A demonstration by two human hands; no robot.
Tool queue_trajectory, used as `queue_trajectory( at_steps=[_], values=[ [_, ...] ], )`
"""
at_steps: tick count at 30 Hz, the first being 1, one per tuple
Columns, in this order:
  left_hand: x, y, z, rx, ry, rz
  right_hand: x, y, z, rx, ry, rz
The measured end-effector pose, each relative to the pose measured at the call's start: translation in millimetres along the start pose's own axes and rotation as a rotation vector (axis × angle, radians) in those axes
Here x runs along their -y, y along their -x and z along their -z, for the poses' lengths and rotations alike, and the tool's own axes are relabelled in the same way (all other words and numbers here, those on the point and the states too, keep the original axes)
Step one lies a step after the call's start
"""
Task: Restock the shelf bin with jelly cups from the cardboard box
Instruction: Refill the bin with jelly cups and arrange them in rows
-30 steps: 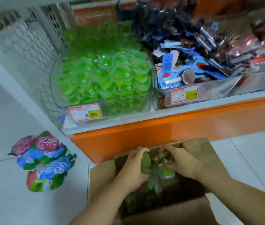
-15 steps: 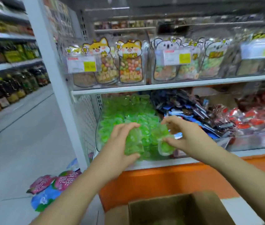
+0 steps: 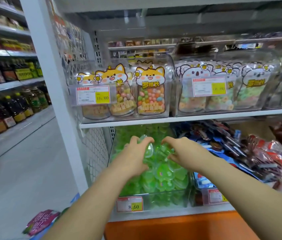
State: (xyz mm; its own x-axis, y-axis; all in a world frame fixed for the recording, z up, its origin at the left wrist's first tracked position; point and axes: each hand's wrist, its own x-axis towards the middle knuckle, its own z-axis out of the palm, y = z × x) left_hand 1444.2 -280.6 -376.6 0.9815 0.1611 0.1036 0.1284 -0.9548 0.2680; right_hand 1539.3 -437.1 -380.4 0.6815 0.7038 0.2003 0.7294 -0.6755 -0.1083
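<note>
- The clear plastic shelf bin point(image 3: 164, 200) sits on the lowest shelf, and the white edge of the shelf above point(image 3: 188, 119) limits the room over it.
- On the left, a white mesh side panel point(image 3: 95, 153) and a white upright post point(image 3: 53, 118) close the bay. A neighbouring clear bin of blue-wrapped sweets point(image 3: 199, 187) stands just beside it on the right.
- Both forearms reach forward and upward into the gap between the heap and the upper shelf edge.
- The left hand point(image 3: 133, 158) is palm-inward, with its fingers curled over one green translucent jelly cup point(image 3: 148, 149).
- The right hand point(image 3: 183, 153) mirrors it, with fingers and thumb hooked around jelly cups point(image 3: 168, 175) at the top of the heap.
- The fingertips of the two hands nearly meet.
- The green jelly cups fill the bin to above its front wall and lie directly under both palms.
</note>
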Motion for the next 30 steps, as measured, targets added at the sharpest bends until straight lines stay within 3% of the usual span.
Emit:
queue_trajectory(
  at_steps=[10, 16, 24, 30],
  values=[
    [15, -22, -5, 0.089, 0.041, 0.038, -8, -15, -9, 0.011, -0.075, 0.020],
    [19, -19, -13, 0.050, 0.029, 0.036, -14, -14, -16, -0.041, -0.283, -0.048],
    [17, -11, -14, 0.020, -0.017, 0.035, -23, -18, -23, -0.249, -0.585, -0.222],
    [15, -6, -20, -0.015, -0.057, 0.054, -38, -36, -21, -0.311, -0.525, -0.309]
  ],
)
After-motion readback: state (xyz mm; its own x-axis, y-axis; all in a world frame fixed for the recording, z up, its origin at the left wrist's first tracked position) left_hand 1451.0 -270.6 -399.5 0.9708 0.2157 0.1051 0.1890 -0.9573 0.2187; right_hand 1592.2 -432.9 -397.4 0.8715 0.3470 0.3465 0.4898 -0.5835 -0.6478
